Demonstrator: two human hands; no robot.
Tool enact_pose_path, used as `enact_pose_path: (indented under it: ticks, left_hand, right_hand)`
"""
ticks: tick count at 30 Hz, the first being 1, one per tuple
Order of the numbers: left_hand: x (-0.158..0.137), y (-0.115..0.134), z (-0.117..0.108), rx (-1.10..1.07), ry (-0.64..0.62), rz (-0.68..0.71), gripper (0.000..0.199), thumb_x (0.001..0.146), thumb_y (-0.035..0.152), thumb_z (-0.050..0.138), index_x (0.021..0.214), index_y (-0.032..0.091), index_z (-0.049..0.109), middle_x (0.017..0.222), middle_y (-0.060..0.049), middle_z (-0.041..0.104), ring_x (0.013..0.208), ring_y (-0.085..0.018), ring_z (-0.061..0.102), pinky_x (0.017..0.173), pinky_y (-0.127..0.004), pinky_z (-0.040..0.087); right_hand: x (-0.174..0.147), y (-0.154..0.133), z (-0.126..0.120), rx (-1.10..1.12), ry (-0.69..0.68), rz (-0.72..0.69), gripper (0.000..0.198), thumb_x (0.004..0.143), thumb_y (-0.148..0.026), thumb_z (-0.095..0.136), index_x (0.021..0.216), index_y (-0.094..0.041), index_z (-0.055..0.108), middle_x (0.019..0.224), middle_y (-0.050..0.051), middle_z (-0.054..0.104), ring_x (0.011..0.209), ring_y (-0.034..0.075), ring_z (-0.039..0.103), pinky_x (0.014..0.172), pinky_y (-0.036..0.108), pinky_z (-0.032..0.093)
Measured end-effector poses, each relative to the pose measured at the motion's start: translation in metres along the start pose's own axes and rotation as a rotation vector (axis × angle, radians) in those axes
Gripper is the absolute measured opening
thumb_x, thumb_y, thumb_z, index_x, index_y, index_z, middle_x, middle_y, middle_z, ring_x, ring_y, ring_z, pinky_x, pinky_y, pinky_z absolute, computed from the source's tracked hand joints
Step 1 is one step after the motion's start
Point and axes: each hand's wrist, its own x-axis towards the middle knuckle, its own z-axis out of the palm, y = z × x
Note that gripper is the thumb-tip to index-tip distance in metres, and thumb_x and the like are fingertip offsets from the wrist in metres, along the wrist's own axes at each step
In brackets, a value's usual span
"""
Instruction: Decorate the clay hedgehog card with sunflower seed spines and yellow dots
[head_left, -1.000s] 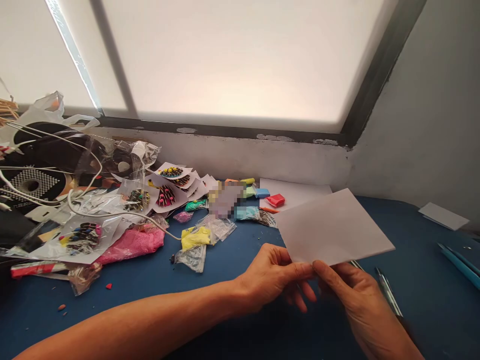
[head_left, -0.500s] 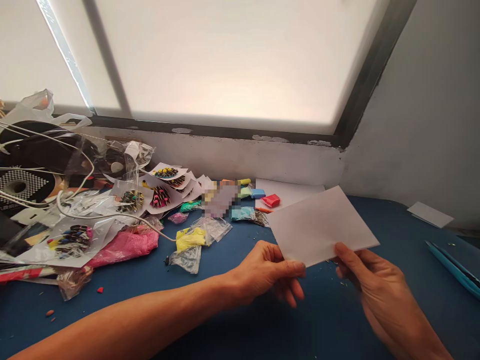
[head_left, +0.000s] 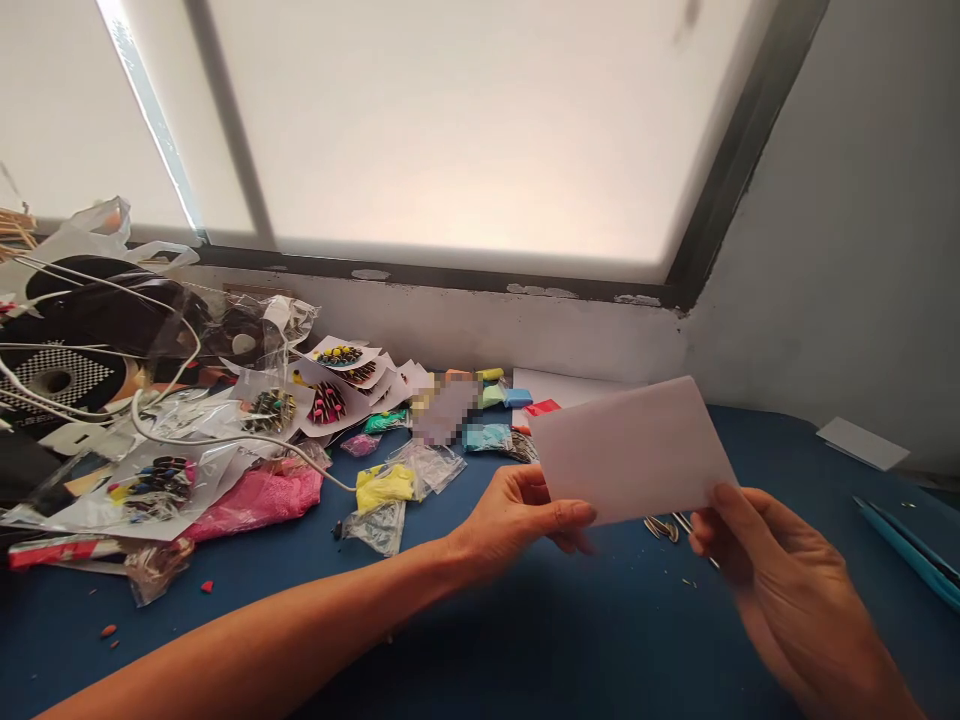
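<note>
A blank white sheet of paper (head_left: 630,455) is held up above the blue tabletop (head_left: 525,640), tilted toward me. My left hand (head_left: 529,510) pinches its lower left corner, thumb in front and fingers behind. At the lower right corner my right hand (head_left: 776,560) grips it the same way, its fingertips partly hidden behind the paper. Below the sheet's bottom edge lie some sunflower seeds (head_left: 661,528), partly covered. Behind the sheet a red packet (head_left: 541,408) shows in part, on another white sheet (head_left: 577,385).
Yellow (head_left: 386,487) and light-blue (head_left: 487,437) clay packets lie left of the hands. Farther left are decorated paper pieces (head_left: 326,400), a pink cloth (head_left: 259,500) and a white cable (head_left: 187,432). On the right are a folded white card (head_left: 862,443) and a blue case (head_left: 907,545).
The paper has turned slightly so its lower edge is more level, and my right hand has shifted right. The sheet now covers more of the red packet; the seeds have come into view.
</note>
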Motion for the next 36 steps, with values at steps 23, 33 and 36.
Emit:
enact_pose_path:
  ticks: [23,33,36]
  left_hand:
    - [0.013,0.006,-0.014,0.024,0.162,-0.036,0.036,0.058,0.032,0.084,0.077,0.008,0.065,0.060,-0.003,0.065,0.050,-0.013,0.062,0.051,-0.023,0.048]
    - [0.025,0.034,-0.051,0.113,0.442,0.094,0.034,0.075,0.030,0.076,0.098,0.011,0.060,0.086,-0.007,0.070,0.065,-0.011,0.065,0.062,-0.023,0.048]
    - [0.023,0.041,-0.048,0.153,0.357,0.058,0.054,0.078,0.039,0.075,0.119,0.010,0.055,0.108,-0.015,0.067,0.089,-0.017,0.066,0.076,-0.029,0.049]
  right_hand:
    - [0.004,0.007,-0.002,-0.457,-0.042,-0.070,0.042,0.054,-0.063,0.077,0.056,-0.022,0.067,0.051,0.000,0.058,0.052,0.014,0.053,0.051,0.025,0.049]
    - [0.013,-0.005,-0.005,-0.383,0.091,0.011,0.045,0.039,-0.060,0.081,0.060,-0.022,0.066,0.059,-0.001,0.061,0.050,0.012,0.050,0.050,0.027,0.049]
    - [0.010,-0.001,-0.004,-0.454,-0.077,0.022,0.044,0.047,-0.064,0.078,0.056,-0.022,0.065,0.048,-0.002,0.053,0.050,0.013,0.049,0.050,0.025,0.047]
